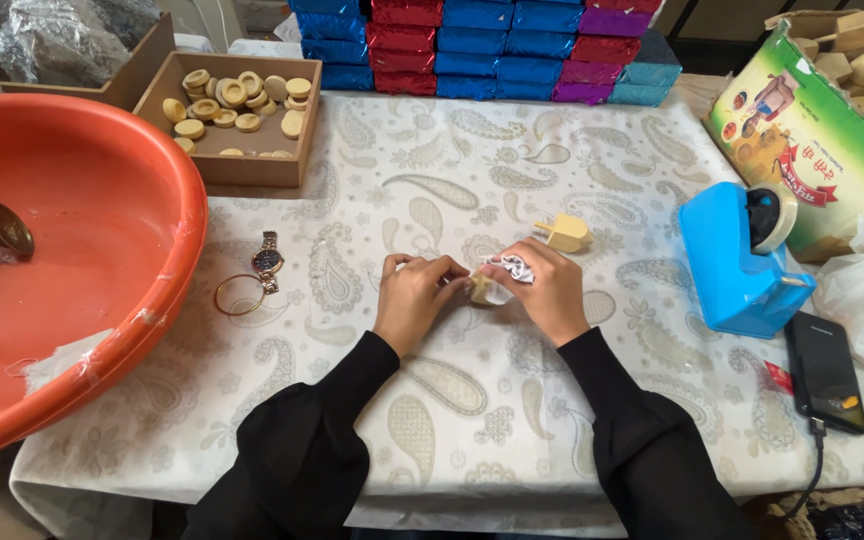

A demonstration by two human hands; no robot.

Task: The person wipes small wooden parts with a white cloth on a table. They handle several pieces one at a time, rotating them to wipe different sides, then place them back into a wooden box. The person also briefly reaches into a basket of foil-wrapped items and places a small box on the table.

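Mid-desk (472, 420), on paisley cloth: left hand (414, 300) and right hand (547, 290), each grip pinched narrow on one small tan piece (479, 291) half-wrapped in white paper (509, 267). Best practice, by judgement: keep folds tight, piece steadied against desk.

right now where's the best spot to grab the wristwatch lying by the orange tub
Take the wristwatch by its metal band, just off the round case, coming straight down from above. It lies flat on the tablecloth, so thumb and finger can pinch the band's narrow edges; the gold ring touches its lower end.
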